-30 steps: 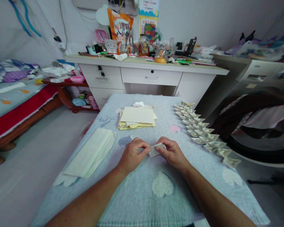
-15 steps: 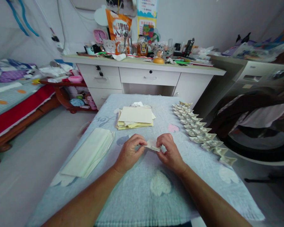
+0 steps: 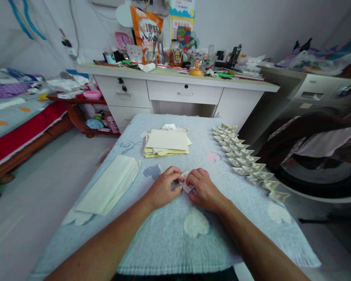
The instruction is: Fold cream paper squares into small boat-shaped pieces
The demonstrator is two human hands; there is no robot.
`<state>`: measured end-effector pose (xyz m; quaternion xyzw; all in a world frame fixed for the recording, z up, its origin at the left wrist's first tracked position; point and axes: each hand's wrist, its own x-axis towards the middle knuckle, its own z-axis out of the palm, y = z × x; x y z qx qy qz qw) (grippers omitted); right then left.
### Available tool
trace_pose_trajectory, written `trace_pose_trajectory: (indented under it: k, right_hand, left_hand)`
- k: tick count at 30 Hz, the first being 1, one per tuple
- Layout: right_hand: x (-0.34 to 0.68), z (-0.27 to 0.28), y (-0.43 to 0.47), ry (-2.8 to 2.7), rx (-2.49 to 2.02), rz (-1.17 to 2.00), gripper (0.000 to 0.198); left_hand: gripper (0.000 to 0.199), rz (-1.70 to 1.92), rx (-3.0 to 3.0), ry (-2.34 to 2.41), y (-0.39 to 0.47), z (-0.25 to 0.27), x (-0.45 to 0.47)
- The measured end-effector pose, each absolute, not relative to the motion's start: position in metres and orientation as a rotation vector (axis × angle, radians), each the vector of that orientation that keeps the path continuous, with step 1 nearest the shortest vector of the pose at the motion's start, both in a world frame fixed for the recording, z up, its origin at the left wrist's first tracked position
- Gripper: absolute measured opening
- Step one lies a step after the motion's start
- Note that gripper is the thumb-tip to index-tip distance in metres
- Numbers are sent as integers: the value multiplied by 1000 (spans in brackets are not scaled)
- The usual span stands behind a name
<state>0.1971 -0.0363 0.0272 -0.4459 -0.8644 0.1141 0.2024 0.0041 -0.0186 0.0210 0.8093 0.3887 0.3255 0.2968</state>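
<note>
Between my two hands is a small piece of folded paper, whitish and partly covered by fingers. My left hand pinches its left edge. Curled over its right side is my right hand, fingers bent down onto it. Beyond the hands lies a stack of cream and yellow paper sheets. Long pale green folded sheets rest to the left. Along the right side runs a row of several folded paper boats, set close together.
A cloth-covered table carries all the papers. Behind it stands a white desk crowded with jars, a snack bag and a pink clock. A washing machine with clothes in its open door is at right, a bed at left.
The folded paper has turned from nearly flat to a steeper slant. My right hand has shifted left and rolled over it, bringing both hands closer together.
</note>
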Motion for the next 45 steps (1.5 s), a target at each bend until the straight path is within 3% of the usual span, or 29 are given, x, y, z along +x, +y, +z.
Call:
trace_pose_trajectory:
  k: [10,17,23,28,32,37,45]
  right_hand:
    - [206,26,-34,-2388,-1201,548,37]
    - [210,31,-33,-2378,-1204,552,32]
    - [213,30,-31,-2382,-1197,526,17]
    - [211,26,-29,-2372,-1206,516,18]
    - [210,26,-30,-2397,-1231,500,16]
    - [216,29,-28,-2376,-1319,474,21]
    - [229,31,-22,-2429,-1332,518,10]
  left_hand:
    - [33,698,2347,999,-14,15,1]
    - [19,708,2348,977,-13,14,3]
    - [8,723,2408,954,-15,14,5]
    - [17,729,2500,989,-19,13,8]
    - [5,701,2569,938,-21,12,12]
    - [12,678,2591,928,-21,10,14]
    - [13,655,2594,963,-23,14,16]
